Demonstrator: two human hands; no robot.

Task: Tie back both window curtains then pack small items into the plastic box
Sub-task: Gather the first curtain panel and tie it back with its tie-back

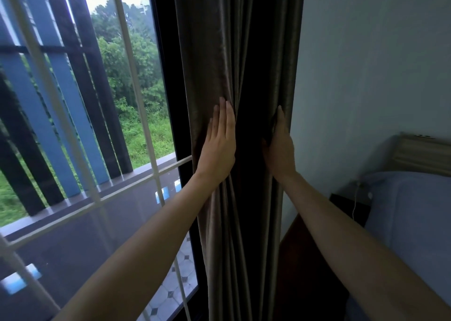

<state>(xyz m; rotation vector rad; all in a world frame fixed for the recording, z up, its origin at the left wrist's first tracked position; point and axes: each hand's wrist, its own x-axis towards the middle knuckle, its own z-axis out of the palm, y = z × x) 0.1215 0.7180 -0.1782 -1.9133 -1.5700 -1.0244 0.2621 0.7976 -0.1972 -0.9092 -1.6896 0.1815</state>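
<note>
A dark brown curtain (219, 52) hangs bunched in folds at the right side of the window, against the wall. My left hand (218, 145) lies flat on its left folds, fingers straight and pointing up. On the curtain's right edge my right hand (279, 147) presses in, its fingers tucked partly behind the fabric. Together the hands squeeze the bunch from both sides. No tie-back and no plastic box are in view.
The window (80, 125) with white bars and a black frame fills the left. A pale wall (366, 64) is right of the curtain. A bed with a blue sheet (412, 210) and wooden headboard (422, 152) stands at right, with a white cable (355, 203) beside it.
</note>
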